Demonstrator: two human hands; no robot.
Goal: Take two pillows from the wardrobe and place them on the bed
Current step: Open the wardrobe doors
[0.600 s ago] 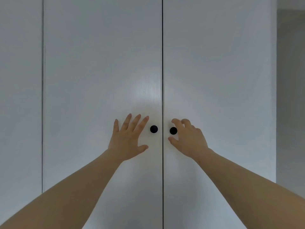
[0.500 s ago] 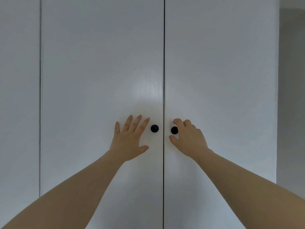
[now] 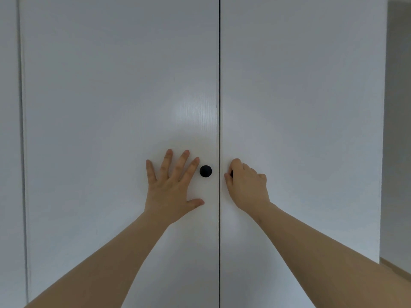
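A white wardrobe fills the view, its left door (image 3: 120, 107) and right door (image 3: 300, 107) both closed along a dark centre seam. My left hand (image 3: 171, 187) is spread with straight fingers against the left door, just left of that door's round black knob (image 3: 205, 171). My right hand (image 3: 246, 183) has its fingers and thumb curled round the right door's knob, of which only a dark sliver (image 3: 231, 173) shows. No pillows or bed are in sight.
Another white panel (image 3: 10, 152) adjoins the wardrobe on the left. On the right, past the wardrobe's edge, is a grey wall (image 3: 398, 130) and a strip of wooden floor (image 3: 398, 266).
My right hand has moved left and closed over the right knob, hiding it. The left hand stays spread beside the left knob. The camera has come closer to the doors.
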